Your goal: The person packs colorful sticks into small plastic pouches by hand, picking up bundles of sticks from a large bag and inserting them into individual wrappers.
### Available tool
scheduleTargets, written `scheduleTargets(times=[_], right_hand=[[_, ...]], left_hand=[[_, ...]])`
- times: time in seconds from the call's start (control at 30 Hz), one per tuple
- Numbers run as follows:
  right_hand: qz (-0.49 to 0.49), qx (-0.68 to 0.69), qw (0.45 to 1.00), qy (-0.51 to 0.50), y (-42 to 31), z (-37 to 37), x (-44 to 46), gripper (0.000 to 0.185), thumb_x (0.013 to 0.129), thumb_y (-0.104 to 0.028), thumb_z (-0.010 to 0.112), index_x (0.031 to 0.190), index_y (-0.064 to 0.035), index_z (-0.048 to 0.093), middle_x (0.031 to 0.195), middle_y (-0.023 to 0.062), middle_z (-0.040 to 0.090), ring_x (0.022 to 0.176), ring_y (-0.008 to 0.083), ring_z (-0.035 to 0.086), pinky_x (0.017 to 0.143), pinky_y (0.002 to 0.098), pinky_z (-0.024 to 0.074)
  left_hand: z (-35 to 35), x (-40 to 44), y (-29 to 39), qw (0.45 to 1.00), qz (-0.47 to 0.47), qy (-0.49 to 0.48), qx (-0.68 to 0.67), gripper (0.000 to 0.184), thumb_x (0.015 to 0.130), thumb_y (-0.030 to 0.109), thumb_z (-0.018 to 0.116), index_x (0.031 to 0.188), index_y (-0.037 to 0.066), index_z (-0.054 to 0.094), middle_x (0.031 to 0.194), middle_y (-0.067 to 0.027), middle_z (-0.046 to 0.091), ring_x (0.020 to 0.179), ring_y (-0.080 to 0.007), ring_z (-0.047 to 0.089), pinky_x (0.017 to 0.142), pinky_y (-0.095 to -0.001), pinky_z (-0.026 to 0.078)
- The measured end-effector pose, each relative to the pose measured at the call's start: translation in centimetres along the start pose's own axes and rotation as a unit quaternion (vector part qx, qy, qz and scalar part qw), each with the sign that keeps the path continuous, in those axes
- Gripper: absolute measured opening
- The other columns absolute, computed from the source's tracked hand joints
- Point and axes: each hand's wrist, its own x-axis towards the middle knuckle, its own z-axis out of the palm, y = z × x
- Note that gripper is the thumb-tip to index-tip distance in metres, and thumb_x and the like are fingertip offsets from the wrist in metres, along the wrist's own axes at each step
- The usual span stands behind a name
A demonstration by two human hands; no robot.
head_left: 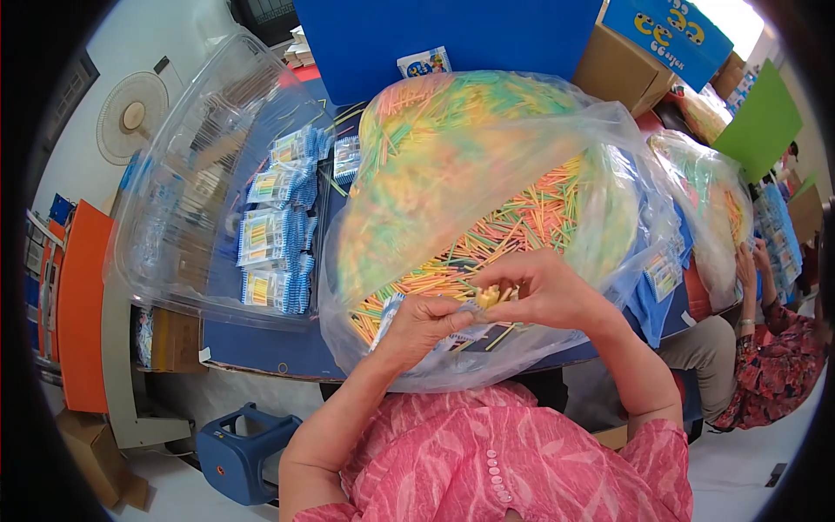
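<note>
A big clear plastic bag (pixel 487 165) full of thin coloured sticks (pixel 522 217) lies open in front of me. Over its near edge, my left hand (pixel 424 326) is closed on a small blue-and-white plastic packet (pixel 389 315), partly hidden by the fingers. My right hand (pixel 548 291) pinches a small bundle of yellowish sticks (pixel 490 297), their ends close to my left fingertips. Whether the bundle's far ends are inside the packet, I cannot tell.
Left of the bag, a clear plastic tub (pixel 130 283) holds stacks of filled packets (pixel 265 235). A blue board (pixel 444 30) stands behind. To the right are more packets (pixel 663 277), another bag of sticks (pixel 709 187) and a co-worker's hands (pixel 750 261). A blue stool (pixel 243 452) stands below left.
</note>
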Motion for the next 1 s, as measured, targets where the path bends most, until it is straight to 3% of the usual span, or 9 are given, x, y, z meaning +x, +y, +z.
scheduleTargets(times=[0.17,0.2,0.27,0.4,0.6,0.77,0.83,0.97,1.0], right_hand=[[0.047,-0.004,0.997,0.056,-0.5,-1.1,-1.4,0.026,0.073,-0.011,0.076,0.094,-0.0003,0.067,0.079,0.0076,0.065,0.071,0.0133,0.064,0.061,0.0283,0.0511],[-0.011,-0.049,0.996,0.080,0.4,-0.2,-1.7,0.027,0.072,-0.009,0.077,0.095,-0.0005,0.067,0.082,0.0075,0.066,0.071,0.0140,0.064,0.061,0.0284,0.0502],[-0.112,-0.161,0.971,0.138,1.9,0.5,-2.9,0.029,0.071,-0.006,0.078,0.097,-0.0008,0.067,0.086,0.0072,0.067,0.073,0.0155,0.064,0.061,0.0286,0.0486],[-0.117,-0.147,0.962,0.197,2.4,-1.5,-6.8,0.024,0.071,-0.004,0.077,0.092,0.0000,0.067,0.081,0.0108,0.066,0.072,0.0195,0.065,0.065,0.0311,0.0489],[0.113,-0.046,0.863,0.491,3.8,-15.0,-20.1,0.015,0.073,0.004,0.066,0.087,0.0007,0.068,0.077,0.0041,0.067,0.067,0.0088,0.062,0.061,0.0230,0.0502],[0.229,-0.046,0.870,0.434,16.9,-22.0,-26.0,0.015,0.077,-0.001,0.069,0.092,0.0017,0.066,0.075,0.0010,0.064,0.063,0.0087,0.058,0.059,0.0224,0.0473],[0.245,-0.266,0.808,0.464,19.0,-21.7,-25.4,0.015,0.079,-0.002,0.069,0.093,0.0014,0.066,0.080,0.0029,0.064,0.068,0.0101,0.058,0.062,0.0219,0.0470],[0.051,-0.413,0.725,0.549,11.7,-16.5,-17.6,0.017,0.081,-0.002,0.068,0.098,-0.0009,0.066,0.089,0.0066,0.065,0.077,0.0118,0.060,0.068,0.0216,0.0469],[0.003,-0.379,0.775,0.507,11.4,-15.3,-16.4,0.023,0.081,-0.004,0.070,0.104,-0.0054,0.068,0.096,0.0072,0.065,0.080,0.0123,0.060,0.071,0.0221,0.0471]], left_hand=[[0.9,0.7,-0.6,0.997,0.024,0.029,-0.072,0.017,0.089,0.014,0.065,0.100,0.003,0.072,0.084,0.0027,0.067,0.074,-0.0043,0.055,0.066,-0.0212,0.045],[0.9,0.7,-0.6,0.997,0.025,0.020,-0.070,0.017,0.089,0.014,0.065,0.100,0.003,0.072,0.084,0.0027,0.067,0.074,-0.0043,0.055,0.066,-0.0212,0.045],[1.2,0.9,-0.1,0.992,-0.034,0.063,0.104,0.013,0.086,0.006,0.061,0.091,0.000,0.072,0.080,0.0021,0.066,0.073,-0.0061,0.055,0.066,-0.0228,0.045],[3.0,0.9,1.0,0.986,0.071,0.057,0.136,0.011,0.078,0.001,0.065,0.087,-0.004,0.069,0.082,-0.0030,0.066,0.070,-0.0104,0.057,0.064,-0.0241,0.045],[-0.3,-0.2,-1.7,0.925,0.118,0.131,0.337,0.016,0.068,0.002,0.075,0.082,-0.001,0.068,0.079,-0.0072,0.063,0.074,-0.0191,0.061,0.065,-0.0298,0.047],[-0.9,-0.6,-2.2,0.821,0.196,0.102,0.527,0.037,0.055,0.014,0.083,0.086,0.004,0.065,0.081,-0.0096,0.058,0.081,-0.0311,0.056,0.071,-0.0389,0.047],[-0.1,-0.7,-1.4,0.811,0.182,0.110,0.546,0.039,0.056,0.015,0.083,0.089,0.005,0.065,0.084,-0.0098,0.058,0.085,-0.0307,0.056,0.074,-0.0390,0.046],[0.1,-0.9,-1.1,0.796,0.181,0.098,0.569,0.046,0.057,0.016,0.083,0.098,0.007,0.064,0.094,-0.0111,0.058,0.091,-0.0313,0.054,0.079,-0.0400,0.045],[-0.1,-0.9,-1.3,0.792,0.185,0.089,0.575,0.047,0.058,0.017,0.083,0.100,0.008,0.063,0.097,-0.0117,0.058,0.093,-0.0318,0.053,0.080,-0.0404,0.044]])
